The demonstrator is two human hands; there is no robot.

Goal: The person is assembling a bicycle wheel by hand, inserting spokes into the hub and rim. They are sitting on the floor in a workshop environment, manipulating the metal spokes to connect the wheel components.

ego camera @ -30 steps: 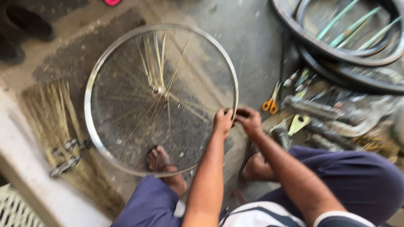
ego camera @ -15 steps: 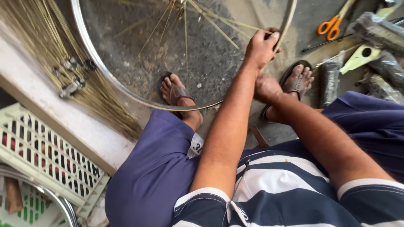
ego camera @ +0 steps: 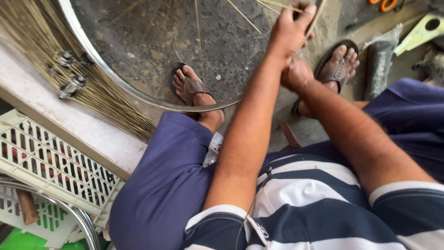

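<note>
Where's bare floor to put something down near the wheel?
Bare concrete floor shows inside the wheel rim, between the spokes and the left foot. Crowded: loose spokes along the ledge at left, tools and bag top right.

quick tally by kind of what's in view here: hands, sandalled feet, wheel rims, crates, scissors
hands: 2, left hand and right hand
sandalled feet: 2
wheel rims: 2
plastic crates: 2
orange-handled scissors: 1
total: 9

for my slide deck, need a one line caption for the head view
Seated person's left hand grips spokes at a bicycle wheel rim, right hand just below.
</note>
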